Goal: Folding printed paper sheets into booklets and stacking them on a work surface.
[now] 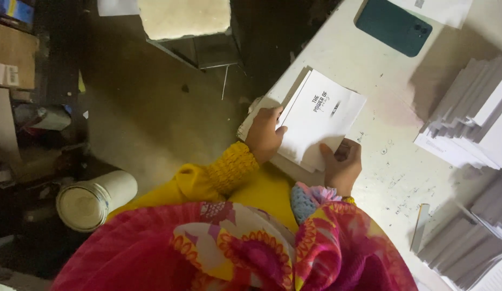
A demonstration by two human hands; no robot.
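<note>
A small stack of white printed sheets [322, 116] lies at the edge of a white table [380, 167], the top sheet carrying black print. My left hand [264, 134] grips the stack's left edge, thumb on top. My right hand [342, 161] presses the stack's near corner with its fingers curled. Yellow sleeves and a bright floral cloth fill the foreground below my hands.
A dark green phone [394, 26] lies face down at the table's far side. Fanned piles of white booklets [472, 116] and grey piles [472, 237] sit to the right. A flat grey tool [420, 227] lies nearby. A white roll [94, 199] rests on the floor at left.
</note>
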